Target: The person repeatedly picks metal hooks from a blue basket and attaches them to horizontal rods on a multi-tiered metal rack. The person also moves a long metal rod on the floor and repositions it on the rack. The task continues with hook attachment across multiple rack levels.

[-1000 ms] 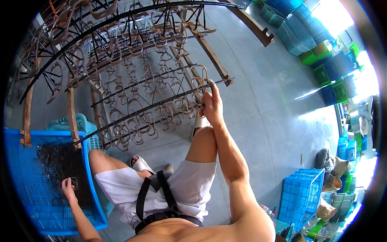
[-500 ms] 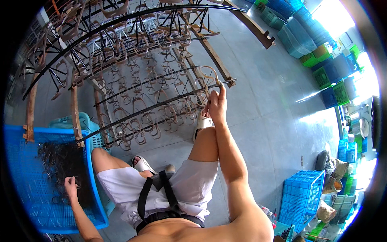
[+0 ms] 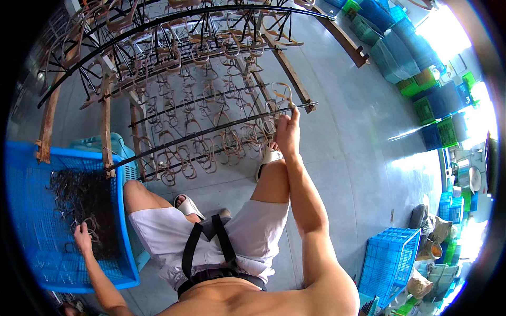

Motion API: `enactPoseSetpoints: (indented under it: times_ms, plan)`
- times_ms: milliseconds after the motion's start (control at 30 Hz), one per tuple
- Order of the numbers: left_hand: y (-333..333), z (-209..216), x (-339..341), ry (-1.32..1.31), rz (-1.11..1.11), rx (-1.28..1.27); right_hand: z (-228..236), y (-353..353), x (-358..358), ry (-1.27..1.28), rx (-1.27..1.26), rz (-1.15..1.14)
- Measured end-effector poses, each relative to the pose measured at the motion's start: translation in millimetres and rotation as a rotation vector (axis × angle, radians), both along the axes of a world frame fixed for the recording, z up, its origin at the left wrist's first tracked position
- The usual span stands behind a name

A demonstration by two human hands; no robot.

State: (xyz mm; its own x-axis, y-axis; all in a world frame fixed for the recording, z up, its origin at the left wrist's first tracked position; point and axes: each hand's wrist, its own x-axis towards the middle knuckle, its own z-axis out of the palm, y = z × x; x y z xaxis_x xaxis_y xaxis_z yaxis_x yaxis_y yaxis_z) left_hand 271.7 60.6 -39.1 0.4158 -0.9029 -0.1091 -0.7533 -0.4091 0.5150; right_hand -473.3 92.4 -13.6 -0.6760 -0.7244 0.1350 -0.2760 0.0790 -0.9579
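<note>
My right hand is closed at the right end of a dark rod, its fingers round the lower part of a thin brown loop-shaped piece. Similar loop-shaped pieces hang in rows along the rods of a rack. Over on the left, my left hand reaches into a blue plastic basket with its fingers pinched together. Beside those fingers lies a heap of dark, thin curved pieces. What the left fingertips hold, if anything, is too small to make out.
Brown notched bars support the rack's rods; another bar juts out at the upper right. A pale teal basket stands behind the blue one. A blue crate stands at right, and stacked bins line the far right.
My left hand has moved up and slightly left within the basket. My right hand stays at the rod's end, and the loop piece there sits at a different angle. The whole view has shifted slightly.
</note>
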Motion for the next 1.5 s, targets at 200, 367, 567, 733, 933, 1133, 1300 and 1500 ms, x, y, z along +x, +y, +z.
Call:
enactPoseSetpoints:
  times_ms: [200,367,567,733,933,1133,1300,1500]
  plan:
    - [-1,-25,10,-0.002,-0.050,-0.086,-7,-7,-3,0.054,0.011,-0.040]
    - [-3,-21,2,0.034,-0.067,-0.086,-10,-1,-12,-0.136,-0.133,-0.036]
    - [19,23,-22,0.807,0.368,-0.185,11,-3,-4,-0.270,-0.265,-0.121]
    - [56,36,7,1.118,0.238,-0.342,39,6,79,0.486,-0.142,-0.395]
    - [61,20,-64,1.577,0.289,-0.476,33,8,273,-0.102,0.170,1.049]
    - [92,36,-69,1.601,0.070,-0.507,-3,-29,403,0.038,-0.036,1.345]
    - [107,60,-83,1.574,-0.115,-0.498,19,-45,468,0.062,-0.133,1.411]
    - [111,88,-74,1.172,-0.165,-0.288,51,-62,486,0.265,-0.485,1.457]
